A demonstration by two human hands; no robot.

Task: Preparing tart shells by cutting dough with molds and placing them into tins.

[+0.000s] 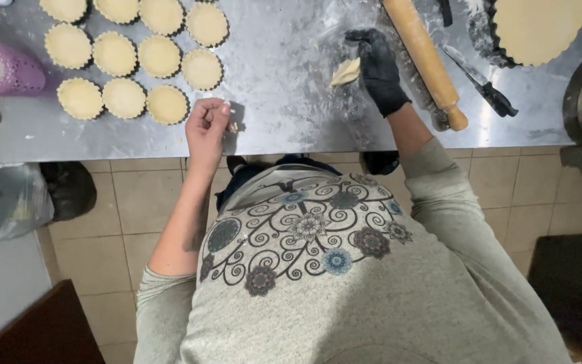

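Steel counter (291, 101), floury, over beige floor tiles (129, 202). My bare left hand (207, 125) is clenched at the front edge, pinching a dough crumb (234, 126). My gloved right hand (378, 67) grasps a dough scrap (346, 71) mid-counter. Tart shells (136, 57) sit left, rolling pin (426, 57) and knife (479, 81) right.

Left hand (206, 127) bare, fingers curled shut; right hand (377, 67) (black-gloved) apparently pinching, forearm extended.

Bare steel (284, 74) between tart shells (159, 56) and rolling pin (426, 57).
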